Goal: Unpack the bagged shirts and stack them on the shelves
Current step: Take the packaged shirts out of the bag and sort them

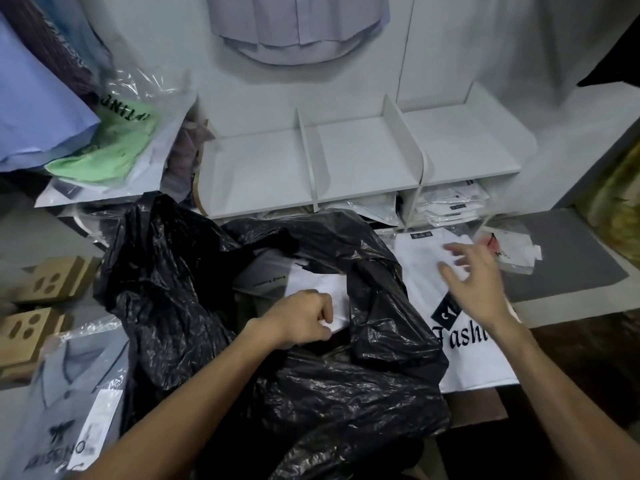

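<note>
Although the white three-bay shelf unit (360, 164) shows its upper compartments bare and only the lower right bay holding folded white shirts in clear wrap (450, 206), the work appears to be at an early-to-middle stage. The large crumpled black plastic sack (194, 271) lies open on the floor with white packets inside, and the left hand (301, 318) has its fingers closed on the edge of one white packet (311, 282). The right hand (476, 289), fingers spread and holding nothing, hovers over an unpacked white printed shirt (450, 348) lying beside the sack, not yet shelved.
</note>
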### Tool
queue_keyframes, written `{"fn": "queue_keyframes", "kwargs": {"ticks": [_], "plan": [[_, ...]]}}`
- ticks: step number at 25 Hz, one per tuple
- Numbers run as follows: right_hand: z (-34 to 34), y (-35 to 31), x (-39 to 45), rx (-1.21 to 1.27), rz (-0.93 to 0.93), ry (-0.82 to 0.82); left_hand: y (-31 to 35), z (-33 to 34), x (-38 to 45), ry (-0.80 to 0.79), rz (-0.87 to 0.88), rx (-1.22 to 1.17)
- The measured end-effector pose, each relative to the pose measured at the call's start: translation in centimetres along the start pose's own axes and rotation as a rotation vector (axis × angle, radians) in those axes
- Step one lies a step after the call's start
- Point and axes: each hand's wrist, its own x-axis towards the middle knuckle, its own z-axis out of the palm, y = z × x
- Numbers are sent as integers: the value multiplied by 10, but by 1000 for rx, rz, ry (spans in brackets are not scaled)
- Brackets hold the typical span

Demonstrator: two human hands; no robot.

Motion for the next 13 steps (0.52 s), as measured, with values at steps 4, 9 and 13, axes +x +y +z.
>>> {"fn": "queue_keyframes", "kwargs": {"ticks": [4, 9, 13], "plan": [[55, -96, -43, 95, -411, -596, -8, 6, -26, -91, 7, 171], [126, -101, -70, -235, -659, -873, -36, 20, -52, -59, -58, 175], [135, -104, -67, -321, -724, -711, -54, 29, -61, 23, -81, 78]]}}
